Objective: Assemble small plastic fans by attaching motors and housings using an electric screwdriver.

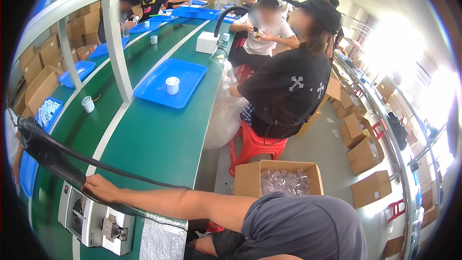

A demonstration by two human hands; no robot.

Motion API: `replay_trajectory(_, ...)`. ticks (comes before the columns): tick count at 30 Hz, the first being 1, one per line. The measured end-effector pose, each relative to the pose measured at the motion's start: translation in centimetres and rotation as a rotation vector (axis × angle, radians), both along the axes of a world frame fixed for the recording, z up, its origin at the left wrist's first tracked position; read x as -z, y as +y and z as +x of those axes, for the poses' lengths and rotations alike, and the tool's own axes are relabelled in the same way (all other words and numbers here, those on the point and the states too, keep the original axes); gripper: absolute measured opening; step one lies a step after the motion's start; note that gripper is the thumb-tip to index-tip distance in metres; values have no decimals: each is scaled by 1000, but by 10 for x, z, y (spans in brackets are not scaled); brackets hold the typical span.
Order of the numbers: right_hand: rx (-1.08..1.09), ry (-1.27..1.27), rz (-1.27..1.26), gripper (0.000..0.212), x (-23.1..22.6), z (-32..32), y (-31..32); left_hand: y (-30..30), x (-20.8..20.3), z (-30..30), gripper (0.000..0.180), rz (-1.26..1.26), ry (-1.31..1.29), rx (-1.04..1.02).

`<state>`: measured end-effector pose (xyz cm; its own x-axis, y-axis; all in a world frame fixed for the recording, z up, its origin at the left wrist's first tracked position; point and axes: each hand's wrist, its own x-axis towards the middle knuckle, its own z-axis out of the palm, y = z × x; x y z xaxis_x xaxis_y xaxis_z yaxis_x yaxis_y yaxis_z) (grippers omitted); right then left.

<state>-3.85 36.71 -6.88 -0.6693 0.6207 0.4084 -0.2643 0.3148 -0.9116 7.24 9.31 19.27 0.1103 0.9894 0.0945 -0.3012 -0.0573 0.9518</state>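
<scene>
My right arm reaches left across the near end of the green bench. My right hand (102, 188) is closed at the lower end of a thick black tube (60, 162); its fingertips are partly hidden. Just below that hand stands a white benchtop machine (91, 219) with a metal fixture (113, 230) on its near side. Black cables run from there across the bench. My left hand is out of view. Further along, a white cylindrical part (172, 85) with a short wire stands in a blue tray (192, 74). A similar white part (88, 104) rests on the belt to the left.
A white upright post (117, 43) rises from the bench. On my right, a cardboard box (248, 178) holds clear plastic pieces. Beyond it, a person in black (284, 86) sits on a red stool (255, 147) beside a clear plastic bag (224, 115). More co-workers sit farther along.
</scene>
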Motion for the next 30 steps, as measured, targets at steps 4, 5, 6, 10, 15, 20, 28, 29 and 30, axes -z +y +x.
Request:
replay_trajectory(4,32,11,37,34,-1,0,1,-7,8,4,27,51,-36,-106)
replay_trajectory(5,30,5,31,35,-2,-1,0,-9,9,4,27,49,-37,-112)
replay_trajectory(6,28,4,30,35,-2,0,0,-9,10,3,27,56,-27,-118)
replay_trajectory(10,-6,42,-2,35,-5,1,-3,3,18,-5,29,160,-129,6)
replay_trajectory(15,2,15,19,35,-5,3,-2,-2,14,5,28,86,-63,-108)
replay_trajectory(20,-7,3,12,36,-3,2,-2,-5,9,12,24,89,-24,-186)
replay_trajectory(28,-15,9,18,38,-7,3,-2,-13,5,4,34,-104,-165,-69)
replay_trajectory(29,-6,1,26,38,-6,3,0,-12,5,8,34,-106,-164,-67)
replay_trajectory(30,0,2,24,38,-4,4,2,-8,2,16,30,-107,-275,-99)
